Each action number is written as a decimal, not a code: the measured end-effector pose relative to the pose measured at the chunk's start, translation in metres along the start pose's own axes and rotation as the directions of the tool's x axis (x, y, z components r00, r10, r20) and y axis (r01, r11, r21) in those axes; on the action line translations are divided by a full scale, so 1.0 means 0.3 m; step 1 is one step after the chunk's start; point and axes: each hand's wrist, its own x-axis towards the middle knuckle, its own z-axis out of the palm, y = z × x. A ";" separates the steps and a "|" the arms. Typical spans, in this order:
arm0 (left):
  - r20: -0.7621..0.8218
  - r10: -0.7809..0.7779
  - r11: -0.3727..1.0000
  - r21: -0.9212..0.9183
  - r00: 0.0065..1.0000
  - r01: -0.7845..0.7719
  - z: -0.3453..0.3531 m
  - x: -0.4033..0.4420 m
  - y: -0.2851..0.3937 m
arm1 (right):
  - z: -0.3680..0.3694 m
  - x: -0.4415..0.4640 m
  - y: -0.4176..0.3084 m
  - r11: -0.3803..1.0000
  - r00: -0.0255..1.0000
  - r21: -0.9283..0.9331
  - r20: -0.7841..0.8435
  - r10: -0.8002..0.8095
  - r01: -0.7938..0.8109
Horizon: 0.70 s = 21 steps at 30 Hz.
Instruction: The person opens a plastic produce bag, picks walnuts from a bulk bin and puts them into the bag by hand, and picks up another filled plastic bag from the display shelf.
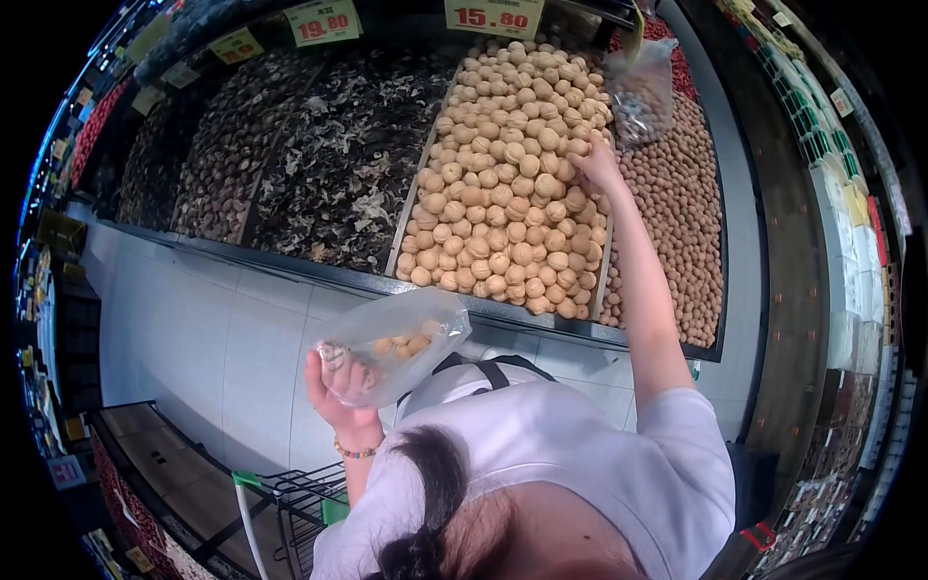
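Note:
My left hand (350,387) grips a clear plastic bag (430,314), its fingers showing through the film. A few walnuts (404,346) lie inside the bag, which hangs in front of my body. My right hand (597,166) reaches over the large heap of pale walnuts (512,203), near its right side. Its fingers are bent and closed on a walnut at the surface of the heap; the fingertips are partly hidden.
Left of the walnuts lies dark dried fungus (333,159); smaller brown nuts (672,222) fill the bin on the right. A filled plastic bag (640,95) rests behind my right hand. Price signs (493,17) stand along the back. A shopping cart (300,493) is at lower left.

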 end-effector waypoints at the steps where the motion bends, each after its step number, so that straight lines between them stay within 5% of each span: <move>1: 0.010 0.007 1.000 -0.013 1.000 -0.007 -0.013 -0.001 0.008 | -0.011 -0.011 -0.025 0.998 0.995 -0.056 0.091 0.044 -0.039; 6: -0.100 0.037 0.998 -0.051 0.994 -0.042 -0.039 -0.003 0.040 | -0.020 0.015 0.046 0.972 0.965 0.155 0.221 0.140 -0.177; 10: -0.138 0.062 0.998 0.002 0.989 -0.062 -0.039 0.009 0.052 | -0.007 0.134 0.105 0.986 0.997 0.152 -0.009 0.075 -0.072; 13: -0.146 0.049 0.999 0.019 0.988 -0.047 -0.034 0.023 0.062 | -0.040 0.165 -0.018 0.777 0.983 0.630 -0.134 0.123 -0.012; 16: -0.133 0.040 0.999 0.024 0.990 -0.037 -0.020 0.039 0.064 | 0.032 0.236 -0.029 0.617 0.895 0.741 -0.426 0.129 0.264; 17: -0.074 0.026 0.999 0.025 0.997 -0.024 -0.036 0.046 0.069 | 0.067 0.256 -0.017 0.591 0.918 0.766 -0.383 0.105 0.253; 19: -0.020 0.007 1.000 0.026 1.000 -0.007 -0.046 0.051 0.076 | 0.136 0.243 0.010 0.883 0.928 0.451 -0.369 0.054 0.128; 21: -0.027 0.007 1.000 0.022 1.000 -0.006 -0.051 0.055 0.082 | 0.186 0.247 0.054 0.875 0.895 0.403 -0.440 -0.072 0.268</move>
